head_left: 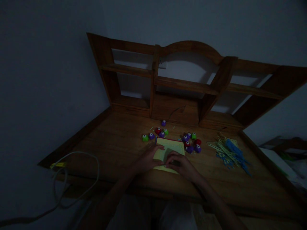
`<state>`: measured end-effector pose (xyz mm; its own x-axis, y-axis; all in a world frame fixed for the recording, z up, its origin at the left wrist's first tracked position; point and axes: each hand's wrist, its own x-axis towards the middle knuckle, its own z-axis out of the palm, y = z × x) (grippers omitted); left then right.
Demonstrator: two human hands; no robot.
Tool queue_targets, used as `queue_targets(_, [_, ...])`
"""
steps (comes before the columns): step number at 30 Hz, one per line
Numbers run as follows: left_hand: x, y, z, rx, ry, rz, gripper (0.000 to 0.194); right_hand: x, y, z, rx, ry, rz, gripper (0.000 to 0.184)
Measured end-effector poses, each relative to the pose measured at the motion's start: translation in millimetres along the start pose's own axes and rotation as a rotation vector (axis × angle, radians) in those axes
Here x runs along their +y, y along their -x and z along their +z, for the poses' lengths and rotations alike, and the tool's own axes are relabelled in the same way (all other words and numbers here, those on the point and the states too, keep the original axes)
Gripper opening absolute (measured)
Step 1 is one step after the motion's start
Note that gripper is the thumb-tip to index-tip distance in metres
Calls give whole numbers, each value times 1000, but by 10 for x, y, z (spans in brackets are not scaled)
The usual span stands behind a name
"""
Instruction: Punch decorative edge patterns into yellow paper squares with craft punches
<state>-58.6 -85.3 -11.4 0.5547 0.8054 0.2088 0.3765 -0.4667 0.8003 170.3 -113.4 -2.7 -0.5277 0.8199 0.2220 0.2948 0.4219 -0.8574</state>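
head: hands half-curled over yellow pad, hold unclear; desk's front edge near.

My spread left hand and curled right hand nearly meet over a yellow pad on a dim wooden desk; small one-eyed figures sit nearby, yellow and blue strips farther right.

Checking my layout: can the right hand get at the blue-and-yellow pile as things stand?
Probably yes: bare tabletop leads from the right hand to the pile; the toys sit farther back.
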Motion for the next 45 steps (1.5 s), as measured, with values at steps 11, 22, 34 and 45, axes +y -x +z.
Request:
queue_targets(11, [48,3,11,-19,-115,40,58,-23,15,-112,-73,6,-15,18])
queue_targets(22, [104,13,59,0,-138,44,56,-43,25,-97,-22,8,-1,19])
queue_targets(34, [96,19,76,6,-112,20,56,13,130,-227,-69,-2,-11,22])
queue_targets(45, [107,5,139,45,-125,0,55,62,124,-173,-2,11,-22,17])
